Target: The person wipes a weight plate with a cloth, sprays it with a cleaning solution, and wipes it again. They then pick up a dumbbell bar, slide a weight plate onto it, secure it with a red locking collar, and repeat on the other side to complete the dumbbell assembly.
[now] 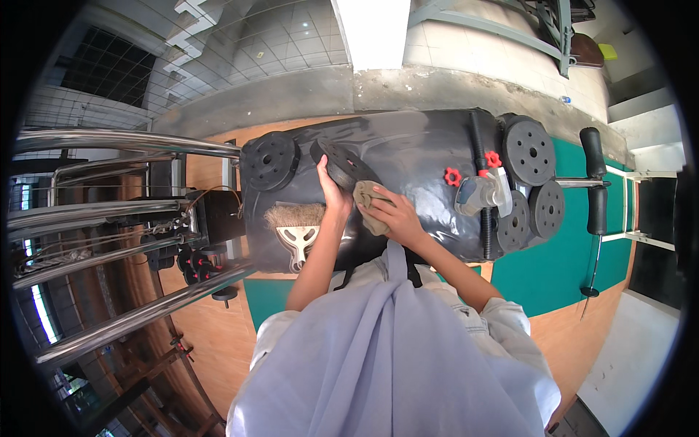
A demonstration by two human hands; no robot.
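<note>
My left hand (333,193) grips a black weight plate (342,164) by its side and holds it tilted above a black padded surface (422,138). In my right hand (397,215) is a bunched olive-brown cloth (372,207), pressed against the plate's lower right edge. Another black plate (270,162) lies to the left. Close to my left forearm rests a brush (293,216) with brown bristles and a pale handle. Right of my right hand lies a clear bottle (480,194) with a pale spray head, across or beside a black threaded bar (479,142).
Two red star-shaped collars (452,176) sit near the bottle. Several black plates (529,150) lie at the pad's right end. Chrome machine rails (124,206) stand on the left. A foam-padded roller bar (594,182) stands right, over green matting (539,280). A white pillar (373,33) rises beyond.
</note>
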